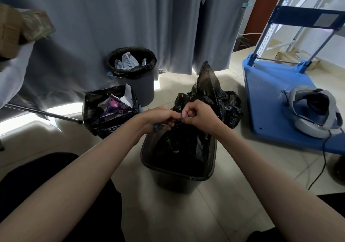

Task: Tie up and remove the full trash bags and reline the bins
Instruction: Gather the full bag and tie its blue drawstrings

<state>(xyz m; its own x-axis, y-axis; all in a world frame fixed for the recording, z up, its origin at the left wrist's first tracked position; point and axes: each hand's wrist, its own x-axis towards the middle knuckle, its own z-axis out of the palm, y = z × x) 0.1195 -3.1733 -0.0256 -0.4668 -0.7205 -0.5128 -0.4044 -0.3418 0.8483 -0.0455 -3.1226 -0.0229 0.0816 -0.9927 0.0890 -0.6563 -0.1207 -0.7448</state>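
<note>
The black bag point(186, 144) sits in a dark rectangular bin point(173, 174) on the floor point(168, 213), near centre. Its plastic is thin, glossy and heavily creased; the neck is gathered and pulled up above the bin's far rim, while the body sags inside, hiding whatever it holds. The left hand point(160, 118) and right hand point(197, 114) meet just over that far rim, both closed tight around the gathered neck, fingertips pinching thin strands of plastic between them; the two hands are almost touching. Just behind them, on the floor, lies a crumpled heap of loose black plastic point(211, 94), one corner standing up in a peak; whether it joins the bag in the bin cannot be told. To the left, a second lined bin point(110, 109) stands open-topped, its liner draped down the outside, stuffed with white and purple paper. Farther back, a round grey bin point(134, 68) has its liner folded over the rim and white scraps inside. A grey curtain point(130, 17) hangs behind both. On the right, a blue cart point(270, 99) carries a grey headset point(313, 111), whose black cable trails down onto the pale tiled floor.
</note>
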